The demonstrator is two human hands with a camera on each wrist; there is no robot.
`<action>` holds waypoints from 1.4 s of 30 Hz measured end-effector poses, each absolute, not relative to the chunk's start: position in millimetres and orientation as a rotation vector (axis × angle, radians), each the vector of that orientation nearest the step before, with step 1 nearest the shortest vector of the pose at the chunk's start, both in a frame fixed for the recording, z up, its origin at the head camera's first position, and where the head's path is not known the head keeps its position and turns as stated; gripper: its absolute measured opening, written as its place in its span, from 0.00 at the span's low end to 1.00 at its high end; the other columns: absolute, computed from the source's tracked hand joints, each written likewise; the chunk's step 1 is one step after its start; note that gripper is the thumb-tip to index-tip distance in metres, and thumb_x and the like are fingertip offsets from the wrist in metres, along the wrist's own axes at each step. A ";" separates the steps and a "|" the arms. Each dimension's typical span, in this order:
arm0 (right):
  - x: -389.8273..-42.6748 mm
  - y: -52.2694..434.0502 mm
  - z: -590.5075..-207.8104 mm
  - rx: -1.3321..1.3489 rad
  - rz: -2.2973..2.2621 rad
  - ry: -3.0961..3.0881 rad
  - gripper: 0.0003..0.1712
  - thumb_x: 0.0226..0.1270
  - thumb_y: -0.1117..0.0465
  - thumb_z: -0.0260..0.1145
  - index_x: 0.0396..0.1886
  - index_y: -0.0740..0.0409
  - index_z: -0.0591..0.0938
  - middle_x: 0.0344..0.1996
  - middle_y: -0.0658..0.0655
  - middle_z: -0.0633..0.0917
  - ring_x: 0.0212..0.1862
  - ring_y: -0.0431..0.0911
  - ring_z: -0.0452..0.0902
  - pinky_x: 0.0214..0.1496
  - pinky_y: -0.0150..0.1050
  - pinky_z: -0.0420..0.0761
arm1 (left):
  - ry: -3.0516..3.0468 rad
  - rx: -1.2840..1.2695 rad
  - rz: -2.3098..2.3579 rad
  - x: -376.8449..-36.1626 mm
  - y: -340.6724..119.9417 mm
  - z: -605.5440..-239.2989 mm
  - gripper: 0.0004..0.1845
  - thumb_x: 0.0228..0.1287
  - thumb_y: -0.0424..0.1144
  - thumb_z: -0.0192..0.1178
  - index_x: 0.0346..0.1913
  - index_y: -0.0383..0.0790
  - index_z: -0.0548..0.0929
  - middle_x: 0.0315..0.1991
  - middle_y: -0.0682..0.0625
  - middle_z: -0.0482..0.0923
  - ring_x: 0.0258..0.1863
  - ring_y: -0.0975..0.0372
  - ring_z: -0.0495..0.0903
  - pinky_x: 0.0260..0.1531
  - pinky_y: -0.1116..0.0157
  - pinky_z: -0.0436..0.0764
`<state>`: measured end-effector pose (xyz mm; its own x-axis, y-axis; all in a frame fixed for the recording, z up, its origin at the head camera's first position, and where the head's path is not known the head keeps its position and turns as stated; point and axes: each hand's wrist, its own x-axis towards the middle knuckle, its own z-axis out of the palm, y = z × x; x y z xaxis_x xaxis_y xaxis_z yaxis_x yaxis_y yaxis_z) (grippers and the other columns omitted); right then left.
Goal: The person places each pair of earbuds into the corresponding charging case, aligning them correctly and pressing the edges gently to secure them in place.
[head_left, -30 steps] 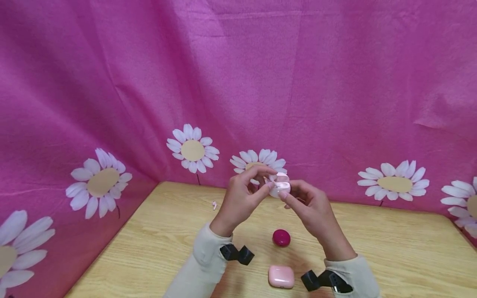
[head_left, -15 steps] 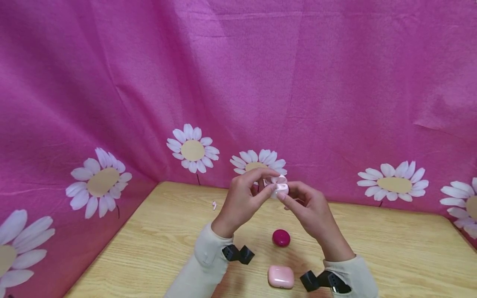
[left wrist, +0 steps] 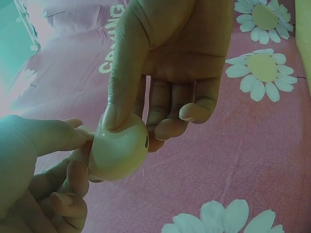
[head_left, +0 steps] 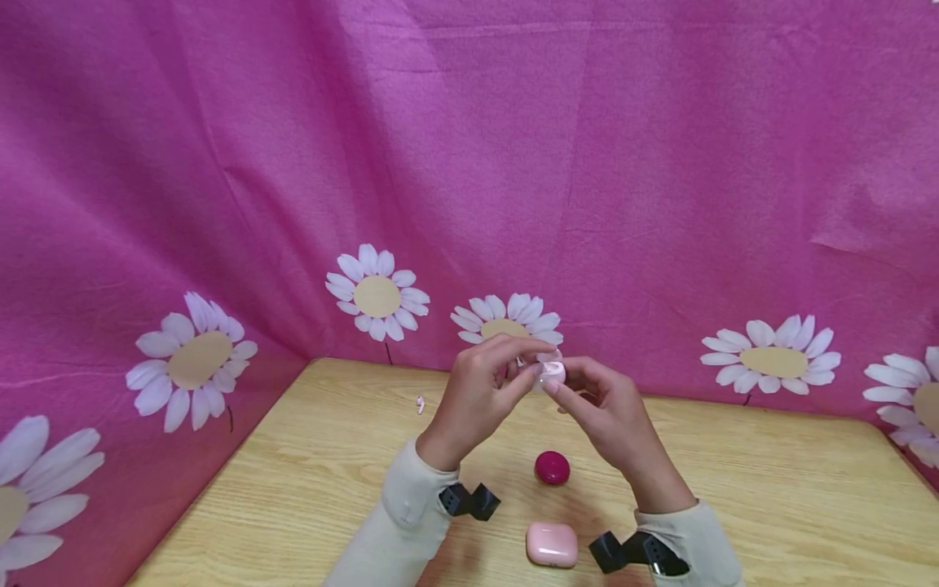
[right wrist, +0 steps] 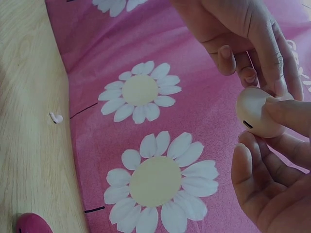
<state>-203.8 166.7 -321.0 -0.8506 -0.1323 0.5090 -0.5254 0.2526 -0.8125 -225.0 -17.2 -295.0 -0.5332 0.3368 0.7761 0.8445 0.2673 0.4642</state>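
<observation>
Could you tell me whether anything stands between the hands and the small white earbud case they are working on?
No, nothing visible does. The left hand and right hand both already hold the white earbud case directly, above the table.

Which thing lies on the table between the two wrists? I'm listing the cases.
In the head view, a light pink case lies between the wrists, with a dark magenta round case just beyond it.

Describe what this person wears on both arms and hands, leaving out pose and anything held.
Both hands, the left hand and right hand, are bare: no gloves, and no rings show. Each arm wears a long cream sleeve ending at the wrist. A small black camera mount sits at the left cuff, and another at the right.
</observation>
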 end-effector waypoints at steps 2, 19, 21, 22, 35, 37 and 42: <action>-204.2 166.8 -321.3 0.605 1.626 -2.193 0.12 0.64 0.67 0.66 0.47 0.64 0.82 0.37 0.59 0.84 0.36 0.40 0.80 0.35 0.36 0.82 | -2.008 -1.058 -1.230 -225.0 -17.0 -294.9 0.12 0.62 0.31 0.65 0.48 0.43 0.86 0.31 0.56 0.79 0.25 0.69 0.70 0.22 0.74 0.70; -204.0 168.4 -322.4 0.594 1.615 -2.206 0.13 0.64 0.66 0.67 0.48 0.62 0.82 0.37 0.58 0.85 0.36 0.41 0.80 0.36 0.36 0.82 | -2.032 -1.054 -1.177 -224.2 -16.0 -296.1 0.12 0.61 0.32 0.66 0.48 0.43 0.87 0.33 0.57 0.80 0.25 0.70 0.70 0.21 0.73 0.71; -204.0 168.3 -322.4 0.598 1.613 -2.201 0.13 0.64 0.66 0.67 0.48 0.62 0.82 0.37 0.58 0.85 0.36 0.40 0.80 0.35 0.36 0.82 | -2.030 -1.052 -1.168 -224.4 -15.8 -296.5 0.12 0.61 0.32 0.66 0.48 0.44 0.87 0.33 0.57 0.80 0.25 0.70 0.70 0.22 0.73 0.71; -204.0 168.2 -322.3 0.601 1.614 -2.198 0.12 0.64 0.66 0.67 0.48 0.63 0.82 0.37 0.58 0.85 0.36 0.40 0.80 0.35 0.36 0.82 | -2.028 -1.051 -1.167 -224.5 -15.6 -296.7 0.12 0.61 0.32 0.66 0.48 0.44 0.87 0.32 0.57 0.79 0.25 0.70 0.70 0.22 0.73 0.71; -204.8 167.8 -322.0 0.614 1.627 -2.161 0.11 0.63 0.68 0.67 0.45 0.64 0.82 0.36 0.59 0.85 0.36 0.39 0.81 0.35 0.36 0.82 | -2.029 -1.042 -1.100 -224.7 -13.4 -296.7 0.12 0.60 0.31 0.66 0.47 0.44 0.87 0.33 0.55 0.78 0.25 0.69 0.72 0.24 0.76 0.70; -205.1 168.1 -322.2 0.609 1.623 -2.165 0.11 0.63 0.67 0.67 0.46 0.63 0.82 0.36 0.58 0.85 0.36 0.39 0.81 0.35 0.36 0.82 | -2.031 -1.043 -1.104 -224.3 -13.1 -296.5 0.12 0.60 0.31 0.65 0.47 0.43 0.87 0.33 0.55 0.78 0.25 0.68 0.72 0.24 0.76 0.70; -205.0 169.3 -322.3 0.599 1.608 -2.177 0.11 0.64 0.66 0.67 0.46 0.62 0.83 0.36 0.58 0.85 0.36 0.40 0.80 0.35 0.35 0.82 | -2.026 -1.050 -1.106 -224.4 -12.2 -297.2 0.12 0.60 0.31 0.66 0.47 0.43 0.87 0.34 0.54 0.78 0.25 0.69 0.72 0.24 0.73 0.73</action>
<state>-205.0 169.3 -322.3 -0.8421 -0.1183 0.5261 -0.5377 0.2597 -0.8022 -224.4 -12.2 -297.2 -0.5096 0.3545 0.7840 0.8511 0.3413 0.3989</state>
